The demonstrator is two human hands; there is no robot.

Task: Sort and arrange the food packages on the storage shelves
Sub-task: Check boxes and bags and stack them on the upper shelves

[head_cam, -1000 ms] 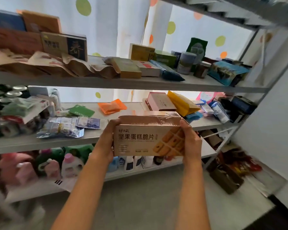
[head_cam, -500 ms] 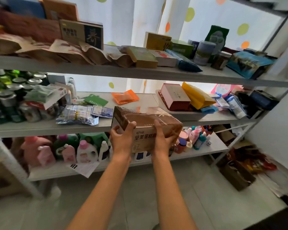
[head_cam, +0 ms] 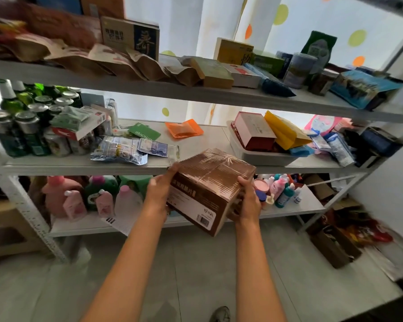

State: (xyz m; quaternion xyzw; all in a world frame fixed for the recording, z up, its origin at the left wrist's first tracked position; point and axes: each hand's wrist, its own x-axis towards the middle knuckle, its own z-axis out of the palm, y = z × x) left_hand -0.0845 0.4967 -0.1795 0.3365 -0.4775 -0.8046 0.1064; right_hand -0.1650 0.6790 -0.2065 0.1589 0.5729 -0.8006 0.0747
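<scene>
I hold a brown cardboard snack box [head_cam: 207, 189] in both hands in front of the middle shelf [head_cam: 79, 167]. It is tilted, its taped top facing up and its barcode corner pointing down at me. My left hand [head_cam: 159, 190] grips its left end, and my right hand [head_cam: 248, 202] grips its right end from below. Food packages lie on the middle shelf: foil packets [head_cam: 126, 151], an orange pouch [head_cam: 184, 129], a green card [head_cam: 144, 133]. A white tray [head_cam: 261, 159] holds a red box [head_cam: 254, 131] and a yellow bag [head_cam: 284, 131].
The top shelf [head_cam: 219, 95] carries brown paper bags [head_cam: 116, 63], boxes and jars. Green cans and bottles [head_cam: 28, 122] crowd the middle shelf's left end. Detergent bottles [head_cam: 79, 198] stand on the bottom shelf. Bags and a cardboard box [head_cam: 335, 247] lie on the floor at right.
The box has come down from chest height and turned from label-facing-me to top-up, then tilted corner-down. My hands shifted from its sides to its ends. The view moved closer to the shelves.
</scene>
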